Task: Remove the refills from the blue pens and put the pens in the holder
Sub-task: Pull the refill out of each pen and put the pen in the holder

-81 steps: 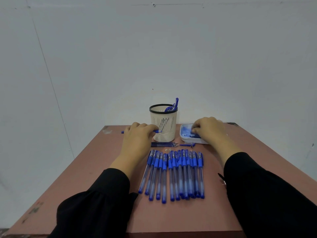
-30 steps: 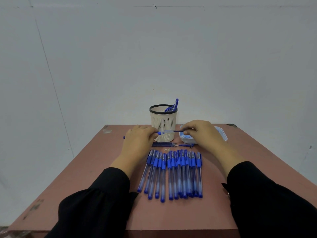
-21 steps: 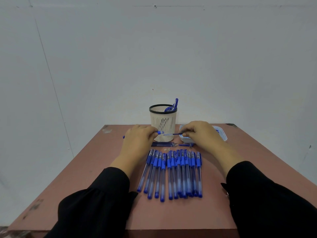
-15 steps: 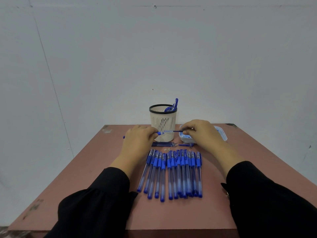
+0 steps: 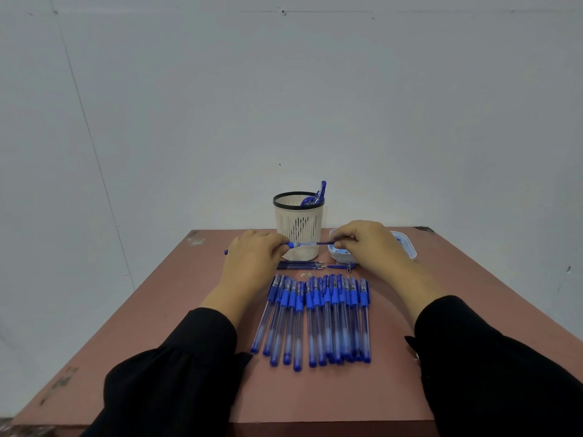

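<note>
My left hand [image 5: 252, 260] grips a blue pen [image 5: 296, 245] held level in front of the cream mesh holder [image 5: 298, 228]; the pen's far end pokes out to the left of that hand. My right hand [image 5: 369, 247] pinches the dark refill [image 5: 325, 243] sticking out of the pen's right end. The holder has a few blue pens [image 5: 317, 193] standing in it. Several blue pens [image 5: 318, 316] lie side by side in a row on the table in front of me. Loose refills [image 5: 299, 265] lie just behind that row.
A small white and blue tray [image 5: 407, 247] with blue parts sits right of the holder, partly under my right hand. A small blue piece [image 5: 339, 266] lies beside the refills. The reddish-brown table [image 5: 164, 310] stands against a plain white wall.
My right hand came out of the tray and took hold of the refill end of the pen in my left hand. Over the last second both hands have barely moved.
</note>
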A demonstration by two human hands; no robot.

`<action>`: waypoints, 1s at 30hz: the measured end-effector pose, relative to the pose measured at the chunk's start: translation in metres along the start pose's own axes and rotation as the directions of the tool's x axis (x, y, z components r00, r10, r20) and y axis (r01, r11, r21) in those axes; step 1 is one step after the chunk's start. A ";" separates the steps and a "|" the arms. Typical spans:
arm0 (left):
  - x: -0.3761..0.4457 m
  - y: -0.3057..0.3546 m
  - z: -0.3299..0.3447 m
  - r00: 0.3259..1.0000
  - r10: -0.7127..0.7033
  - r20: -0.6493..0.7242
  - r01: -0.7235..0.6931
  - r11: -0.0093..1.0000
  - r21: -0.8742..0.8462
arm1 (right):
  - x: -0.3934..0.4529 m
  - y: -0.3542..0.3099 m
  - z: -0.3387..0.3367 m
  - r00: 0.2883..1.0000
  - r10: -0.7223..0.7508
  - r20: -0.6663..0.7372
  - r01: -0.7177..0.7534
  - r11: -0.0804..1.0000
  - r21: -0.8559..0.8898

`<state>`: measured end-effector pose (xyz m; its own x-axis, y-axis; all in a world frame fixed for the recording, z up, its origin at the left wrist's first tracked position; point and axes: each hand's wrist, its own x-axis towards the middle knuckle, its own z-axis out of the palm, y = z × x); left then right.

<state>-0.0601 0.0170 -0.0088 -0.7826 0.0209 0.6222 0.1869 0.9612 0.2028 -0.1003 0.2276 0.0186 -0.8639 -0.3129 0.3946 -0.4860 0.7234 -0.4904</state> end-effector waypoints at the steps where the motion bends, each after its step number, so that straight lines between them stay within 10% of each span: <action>1: 0.000 0.000 0.000 1.000 0.001 0.001 -0.001 1.000 0.002 | 0.000 0.000 0.000 1.000 -0.003 0.002 0.003 1.000 -0.004; 25: 0.000 0.002 0.000 0.999 0.052 -0.008 -0.052 0.999 -0.011 | -0.002 -0.006 -0.001 0.998 -0.031 0.048 0.030 0.999 0.023; 30: 0.000 0.007 0.002 0.994 0.107 0.035 -0.105 0.994 -0.040 | -0.008 -0.017 0.012 0.995 -0.038 0.089 0.013 0.963 0.268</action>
<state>-0.0600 0.0244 -0.0083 -0.7787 0.1329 0.6131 0.2917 0.9420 0.1662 -0.0865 0.2110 0.0145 -0.8531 -0.3938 0.3424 -0.5147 0.5275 -0.6758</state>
